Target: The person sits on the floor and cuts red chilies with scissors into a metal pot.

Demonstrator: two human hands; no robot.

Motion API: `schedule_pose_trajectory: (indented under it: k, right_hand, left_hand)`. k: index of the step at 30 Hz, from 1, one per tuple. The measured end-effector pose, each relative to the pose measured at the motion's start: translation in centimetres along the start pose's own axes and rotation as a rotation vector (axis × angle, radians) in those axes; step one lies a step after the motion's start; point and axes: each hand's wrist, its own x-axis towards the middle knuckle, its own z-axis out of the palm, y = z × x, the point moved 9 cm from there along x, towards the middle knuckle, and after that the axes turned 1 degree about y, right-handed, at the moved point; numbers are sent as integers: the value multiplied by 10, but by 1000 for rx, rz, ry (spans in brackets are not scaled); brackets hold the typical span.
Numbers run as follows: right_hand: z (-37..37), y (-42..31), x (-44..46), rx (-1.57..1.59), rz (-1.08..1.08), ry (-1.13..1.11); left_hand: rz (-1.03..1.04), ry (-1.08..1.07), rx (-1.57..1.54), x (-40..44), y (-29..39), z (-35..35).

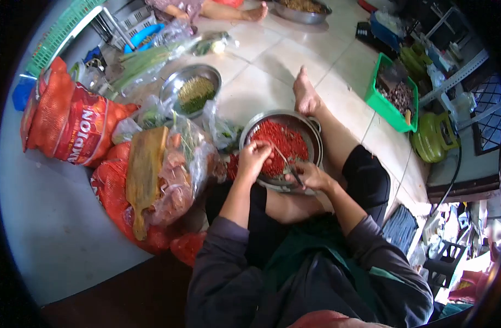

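A metal bowl (245, 136) on the floor between my legs holds many chopped red chilies (283, 138). Over its near left part, my left hand (255, 160) is closed in a pinch; what lies in its fingertips is too small to name. My right hand (311, 177), at the bowl's near right rim, is wrapped round a dark, slim tool that looks like a knife (297, 177). A thin pale length runs between the two hands, and I cannot tell whether it is the blade or a stalk. More red chilies (232, 167) lie left of the bowl.
Left are a wooden cutting board (146, 175), red mesh sacks (78, 123), plastic-bagged goods and a steel bowl (217, 82) with chopped greens. A green crate (375, 90) and green gas cylinder (433, 139) stand right. Another person's leg (234, 11) and a basin (308, 17) are ahead.
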Motion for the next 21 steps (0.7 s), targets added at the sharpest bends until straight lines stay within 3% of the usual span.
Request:
schedule_pose_trajectory:
  k: [8,21]
  right_hand:
    - [-1,-1,1,93,11,20]
    - [-7,5,2,-113,62,88]
  left_hand:
    - [5,11,-28,1,2,-2]
    - [-21,-26,24,1,3,4]
